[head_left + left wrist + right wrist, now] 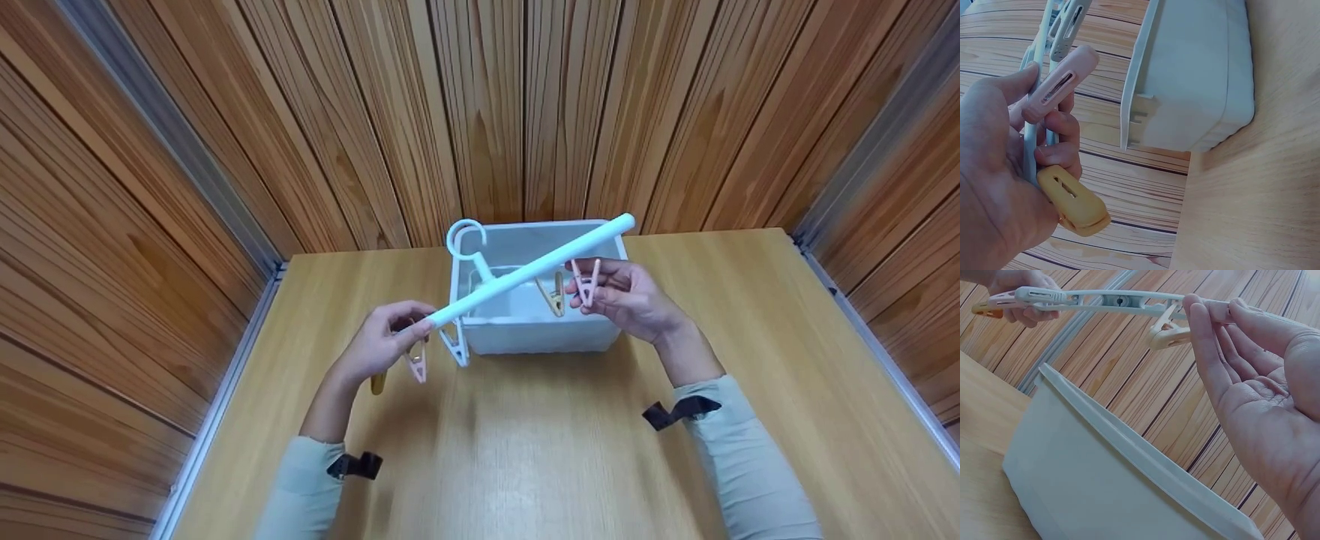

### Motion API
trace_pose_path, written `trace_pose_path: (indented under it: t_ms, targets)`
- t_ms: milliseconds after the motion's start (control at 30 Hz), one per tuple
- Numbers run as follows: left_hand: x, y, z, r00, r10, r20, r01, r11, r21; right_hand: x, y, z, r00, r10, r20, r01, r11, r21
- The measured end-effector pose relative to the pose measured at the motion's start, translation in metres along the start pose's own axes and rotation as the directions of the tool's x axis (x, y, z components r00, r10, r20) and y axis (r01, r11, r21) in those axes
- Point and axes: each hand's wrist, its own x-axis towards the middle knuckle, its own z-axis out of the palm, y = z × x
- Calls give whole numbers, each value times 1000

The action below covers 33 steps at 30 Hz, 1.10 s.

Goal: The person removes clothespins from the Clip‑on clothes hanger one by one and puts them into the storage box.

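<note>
A white hanger bar [536, 266] with a hook [465, 238] is held slanted above a white bin [525, 334]. My left hand [409, 319] grips the bar's near left end [1030, 140]. Under that end hang a pink clothespin [1061, 84], a yellow one [1075, 202] and a white one [454, 346]. My right hand [592, 289] pinches another pink clothespin [587, 281] hanging from the bar's far part, beside a yellow clothespin [555, 294]. In the right wrist view my fingertips [1199, 312] touch that pink clothespin [1219, 310] next to the yellow one [1168, 334].
The bin [1089, 478] stands at the back middle of a light wooden table [540, 450]. Wood-panelled walls [480, 112] close in the table at the back and on both sides. Metal rails [225, 405] run along the table's side edges.
</note>
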Motion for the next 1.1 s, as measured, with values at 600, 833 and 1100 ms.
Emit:
trace_pose_path:
  t_ms: [600, 833, 1100]
  targets:
    - [0, -1, 3, 1000, -5, -14, 5, 1000, -1, -2, -2, 2, 998, 61, 14, -62, 991, 115]
    - [1, 1, 0, 1000, -14, -11, 14, 1000, 4, -2, -2, 3, 998, 68, -1, -67, 991, 114]
    - [1, 0, -3, 1000, -8, 4, 8, 1000, 7, -1, -4, 2, 999, 52, 2, -52, 994, 99]
